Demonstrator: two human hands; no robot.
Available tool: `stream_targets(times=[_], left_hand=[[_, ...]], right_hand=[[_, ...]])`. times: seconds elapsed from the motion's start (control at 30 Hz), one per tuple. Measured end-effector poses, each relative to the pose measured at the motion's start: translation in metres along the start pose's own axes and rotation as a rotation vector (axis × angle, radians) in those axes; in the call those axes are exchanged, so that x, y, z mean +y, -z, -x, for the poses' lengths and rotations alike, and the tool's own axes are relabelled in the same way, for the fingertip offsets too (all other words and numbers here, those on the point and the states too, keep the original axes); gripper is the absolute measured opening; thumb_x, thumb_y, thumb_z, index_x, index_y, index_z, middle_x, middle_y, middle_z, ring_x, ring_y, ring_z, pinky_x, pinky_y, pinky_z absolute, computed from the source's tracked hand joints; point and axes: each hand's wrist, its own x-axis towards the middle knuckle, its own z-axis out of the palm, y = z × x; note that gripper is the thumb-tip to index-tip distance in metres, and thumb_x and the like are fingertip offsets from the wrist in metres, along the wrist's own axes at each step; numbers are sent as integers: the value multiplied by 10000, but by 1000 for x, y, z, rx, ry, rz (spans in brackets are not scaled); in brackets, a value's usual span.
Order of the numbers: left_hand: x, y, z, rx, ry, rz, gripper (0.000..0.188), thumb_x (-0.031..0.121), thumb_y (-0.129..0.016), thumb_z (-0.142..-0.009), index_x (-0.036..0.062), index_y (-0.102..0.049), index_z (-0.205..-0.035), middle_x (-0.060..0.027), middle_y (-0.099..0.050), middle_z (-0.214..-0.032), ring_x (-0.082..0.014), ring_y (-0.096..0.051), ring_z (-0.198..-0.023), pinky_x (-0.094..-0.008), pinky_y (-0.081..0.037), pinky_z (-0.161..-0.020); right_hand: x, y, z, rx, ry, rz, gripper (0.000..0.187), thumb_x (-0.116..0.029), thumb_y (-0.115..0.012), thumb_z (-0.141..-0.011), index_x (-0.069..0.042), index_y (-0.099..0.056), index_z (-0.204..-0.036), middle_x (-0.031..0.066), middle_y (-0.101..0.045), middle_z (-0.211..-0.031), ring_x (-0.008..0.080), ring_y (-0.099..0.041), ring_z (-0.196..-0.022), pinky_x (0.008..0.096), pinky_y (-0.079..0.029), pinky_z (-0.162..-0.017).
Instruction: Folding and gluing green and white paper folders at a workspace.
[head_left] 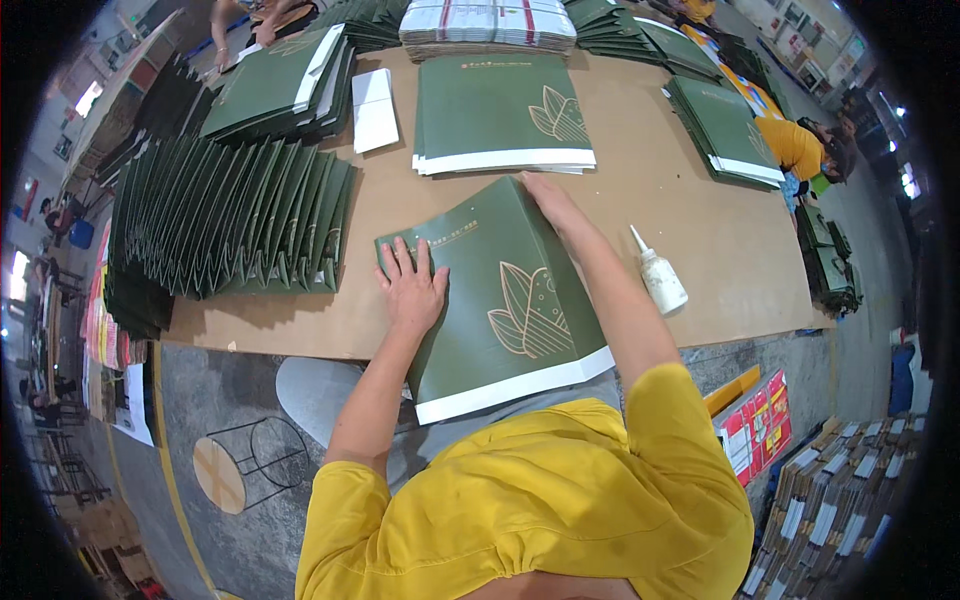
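The tabletop (730, 250) carries the green paper bag (465, 300) across its near edge, white end overhanging. Brace the panel with the left hand (412, 292), palm down, fingers spread; steady the far corner with the right hand (546, 198), whose grip cannot be determined. Keep the white squeeze bottle (662, 278) clear.

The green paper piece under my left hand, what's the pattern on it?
Gold leaf outlines, partly striped, seen best in the head view.

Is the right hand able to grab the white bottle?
Probably yes. The right hand would have to leave the green bag, but only bare table seems to lie between that hand and the white bottle.
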Motion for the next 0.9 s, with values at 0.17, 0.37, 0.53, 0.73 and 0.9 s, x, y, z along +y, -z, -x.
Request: stream_targets(times=[0.17, 0.37, 0.53, 0.73, 0.9], left_hand=[[4, 0, -3, 3, -23, 15, 620, 466, -458, -911, 94, -389, -1402, -254, -277, -1464, -434, -188, -1375, -613, -156, -1076], [0, 1, -4, 7, -46, 28, 613, 455, -508, -893, 102, -415, -1386, -248, -292, -1457, -428, -197, -1373, -610, -167, -1073], [0, 2, -4, 15, -52, 4, 622, 459, -523, -883, 107, -418, -1385, -249, -295, -1452, -430, -201, -1369, -618, -178, -1066], [-31, 6, -12, 301, 35, 311, 562, 363, -559, -884, 49, -445, -1335, -255, -391, -1385, -422, -365, -1272, -499, -304, -1047], [-48, 23, -50, -51, 370, 934, 388, 289, -525, -916, -52, -596, -1086, -230, -648, -887, -394, -612, -867, -438, -459, -823]], right_hand=[[11, 16, -33, 75, -93, -198, 456, -379, -500, -928, 40, -622, -1060, 155, -663, -991, 257, -607, -919, 362, -453, -844], [13, 34, -12, 184, -90, 588, 548, -410, -559, -863, -23, -531, -1251, 265, -520, -1243, 399, -515, -1114, 419, -416, -936], [5, -34, 77, 311, 302, 1037, 725, -464, -556, -859, 29, -359, -1353, 252, -336, -1409, 388, -321, -1300, 495, -301, -1040], [24, -16, 73, 280, 68, 831, 762, -495, -550, -849, 50, -364, -1348, 261, -368, -1394, 402, -302, -1318, 490, -296, -1049], [-15, 25, 44, 135, -233, 585, 691, -528, -516, -857, 60, -530, -1221, 283, -542, -1214, 409, -493, -1164, 460, -392, -973]])
